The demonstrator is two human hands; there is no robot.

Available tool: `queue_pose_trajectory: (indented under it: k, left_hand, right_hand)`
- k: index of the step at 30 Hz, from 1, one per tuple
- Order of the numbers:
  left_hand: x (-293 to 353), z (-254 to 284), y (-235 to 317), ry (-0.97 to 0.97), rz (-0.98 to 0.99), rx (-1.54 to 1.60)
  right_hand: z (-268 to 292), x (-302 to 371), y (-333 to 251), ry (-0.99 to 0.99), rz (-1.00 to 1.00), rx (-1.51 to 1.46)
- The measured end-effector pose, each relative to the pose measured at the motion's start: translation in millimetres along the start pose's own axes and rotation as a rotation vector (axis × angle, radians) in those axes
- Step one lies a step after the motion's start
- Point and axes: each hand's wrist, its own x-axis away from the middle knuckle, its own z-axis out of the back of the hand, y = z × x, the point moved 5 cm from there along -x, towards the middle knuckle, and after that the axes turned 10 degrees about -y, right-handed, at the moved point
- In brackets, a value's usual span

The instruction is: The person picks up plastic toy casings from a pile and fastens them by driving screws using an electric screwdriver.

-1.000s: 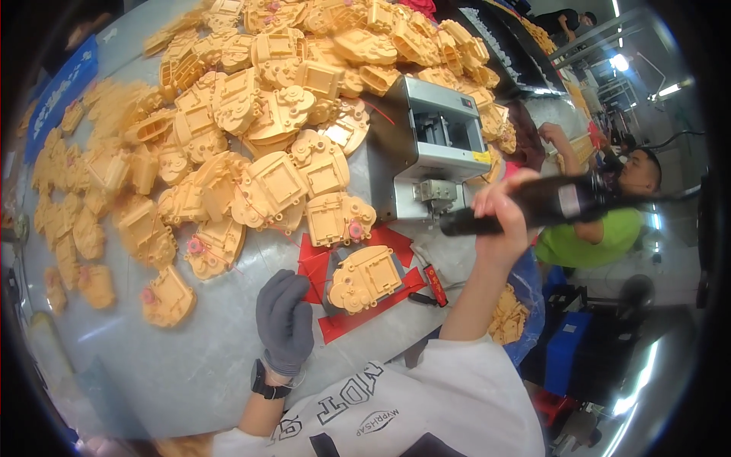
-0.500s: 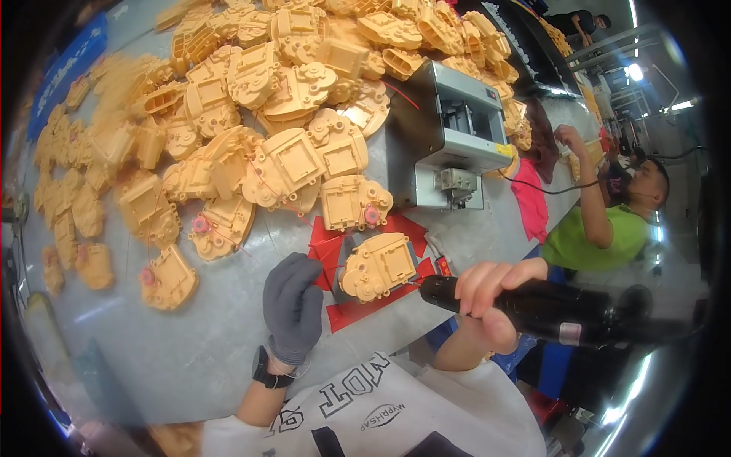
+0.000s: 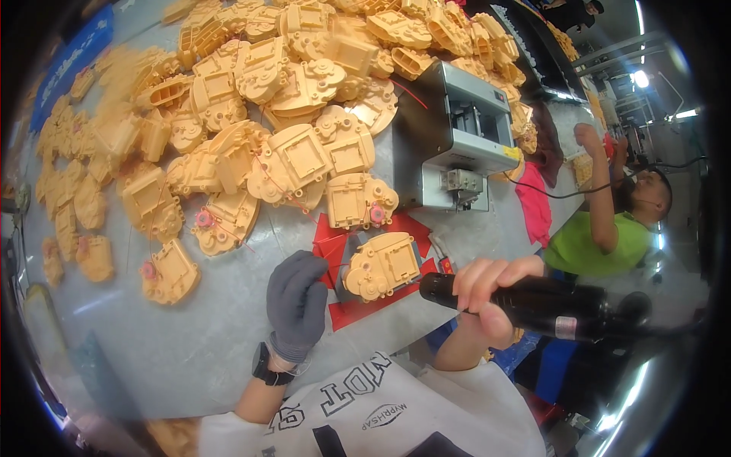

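**Orange housings on a grey desk, a power screwdriver at one of them**

The grey desk (image 3: 190, 335) fills most of the view, and its far half is buried under a heap of orange plastic housings (image 3: 251, 107), piled loosely and overlapping (many lie with their ribbed, hollow side up). At the far right edge of the heap stands a grey and white boxy machine (image 3: 457, 137). Beyond the desk's right side a person in a green shirt (image 3: 590, 244) raises an arm.

Near the front edge lies a red fixture plate (image 3: 358, 308), and on it rests a single orange housing (image 3: 381, 265), apart from the heap. The right hand (image 3: 487, 293), bare, has its fingers wrapped fully around a black power screwdriver (image 3: 548, 305), held almost level with its tip at the housing's right edge; whether the tip touches cannot be told. The left hand (image 3: 298, 305), in a grey glove with a dark wristwatch (image 3: 265, 367) behind it, rests on the plate's left side with fingers curled, just beside the housing; whether they grip anything cannot be told.
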Motion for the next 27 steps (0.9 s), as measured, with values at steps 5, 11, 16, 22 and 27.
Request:
queue_pose_trajectory:
  k: [5,11,16,22,27]
  left_hand:
    - [-0.9,0.4,-0.5,0.002,0.027,0.013]
    - [-1.7,0.8,-2.7,0.0,0.04,0.035]
    - [-2.2,2.2,-0.7,0.006,0.028,0.015]
    - [-1.9,-0.6,2.7,0.016,-0.051,-0.047]
    - [-8.0,-4.1,17.2,-0.056,-0.099,-0.021]
  right_hand:
    - [-5.0,-0.1,2.1,0.027,-0.013,0.027]
    - [-14.9,-4.5,7.0,-0.036,-0.043,0.093]
    - [-18.3,-4.1,9.5,-0.085,-0.062,0.102]
    - [7.2,-3.5,3.2,0.027,-0.055,-0.079]
    - [55.5,-58.9,-21.6,0.3,0.15,0.304]
